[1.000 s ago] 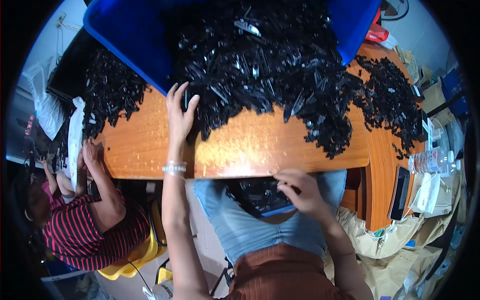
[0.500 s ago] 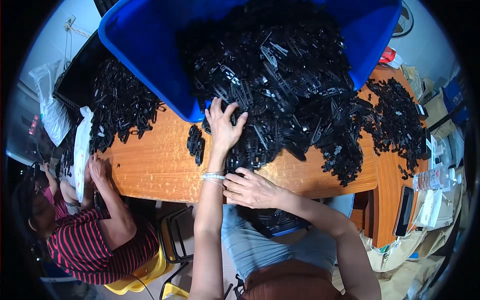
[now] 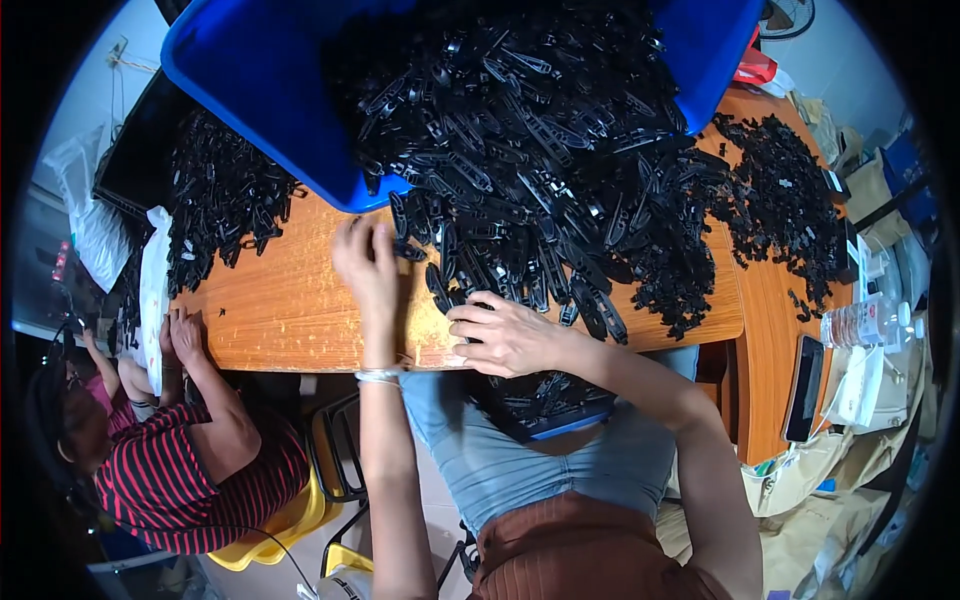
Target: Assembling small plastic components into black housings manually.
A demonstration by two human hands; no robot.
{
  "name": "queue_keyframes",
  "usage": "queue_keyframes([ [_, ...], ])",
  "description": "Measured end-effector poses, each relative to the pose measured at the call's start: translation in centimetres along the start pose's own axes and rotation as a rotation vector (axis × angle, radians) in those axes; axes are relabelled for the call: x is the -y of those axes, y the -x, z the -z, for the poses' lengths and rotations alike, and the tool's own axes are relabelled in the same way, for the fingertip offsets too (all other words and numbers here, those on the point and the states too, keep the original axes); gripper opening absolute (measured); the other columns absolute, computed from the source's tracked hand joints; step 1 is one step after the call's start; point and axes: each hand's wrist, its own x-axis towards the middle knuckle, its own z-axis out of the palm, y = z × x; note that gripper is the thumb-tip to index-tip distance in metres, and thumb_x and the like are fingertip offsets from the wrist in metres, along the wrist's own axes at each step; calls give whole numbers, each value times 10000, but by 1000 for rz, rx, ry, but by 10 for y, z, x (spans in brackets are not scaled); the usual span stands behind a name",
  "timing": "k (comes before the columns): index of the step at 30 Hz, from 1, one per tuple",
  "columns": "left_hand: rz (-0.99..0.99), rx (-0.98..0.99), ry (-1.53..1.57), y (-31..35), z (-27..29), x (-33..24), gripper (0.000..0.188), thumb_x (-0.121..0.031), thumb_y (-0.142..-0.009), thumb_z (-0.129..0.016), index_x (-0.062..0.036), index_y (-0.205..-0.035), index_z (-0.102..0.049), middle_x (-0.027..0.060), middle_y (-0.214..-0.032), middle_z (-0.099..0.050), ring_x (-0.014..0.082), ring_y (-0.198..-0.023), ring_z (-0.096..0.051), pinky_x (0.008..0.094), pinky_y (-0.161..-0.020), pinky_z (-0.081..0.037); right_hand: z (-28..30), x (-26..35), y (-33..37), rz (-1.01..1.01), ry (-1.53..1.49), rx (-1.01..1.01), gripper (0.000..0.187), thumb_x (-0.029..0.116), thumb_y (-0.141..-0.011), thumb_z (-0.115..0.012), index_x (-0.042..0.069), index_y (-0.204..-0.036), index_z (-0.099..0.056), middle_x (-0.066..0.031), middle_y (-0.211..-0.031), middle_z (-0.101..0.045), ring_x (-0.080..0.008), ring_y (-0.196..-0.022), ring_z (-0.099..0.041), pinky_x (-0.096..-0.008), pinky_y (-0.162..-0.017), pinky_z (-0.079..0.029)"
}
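The left hand was held over the wooden table, just beside the near left corner of the blue bin, its fingers loosely bent; a black piece lay close by its thumb, but whether anything was gripped could not be told. The right hand was placed at the near edge of the table, with its fingers curled at the near edge of the pile of black plastic pieces; its grip was partly hidden, and whether a piece was held could not be told. The pile was spread from inside the bin across the middle of the table toward the near side. On the right, smaller black parts were heaped, and nearer, a dark phone and a clear bottle were seen. More black pieces were contained in a blue-edged container at the lap. On the left, a co-worker in a striped shirt was seated beside another black heap.
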Motion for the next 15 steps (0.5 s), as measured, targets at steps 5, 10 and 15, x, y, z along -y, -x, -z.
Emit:
queue_keyframes([
  [5,44,195,9,13,14,41,357,-223,-926,-501,-34,-1226,-543,243,-1319,-446,383,-1233,-415,425,-1041,-324,-2,6,-6,15,-11,-60,218,194,-757,-672,51,-917,-637,-105,-1042,-591,-251,-1083,-527,-423,-960,-386],
  [10,63,131,184,41,9,13,326,-180,-937,-485,20,-1188,-543,238,-1214,-534,358,-1150,-502,391,-976,-391,2,10,-5,27,87,-69,218,155,-752,-665,34,-931,-635,-104,-1024,-608,-254,-1048,-551,-415,-947,-403],
  [15,241,47,68,22,15,30,272,-170,-859,-619,57,-1008,-628,218,-987,-636,308,-935,-618,370,-795,-473,0,22,3,14,184,-109,218,139,-763,-645,17,-943,-632,-119,-1044,-606,-249,-1072,-548,-407,-951,-402],
])
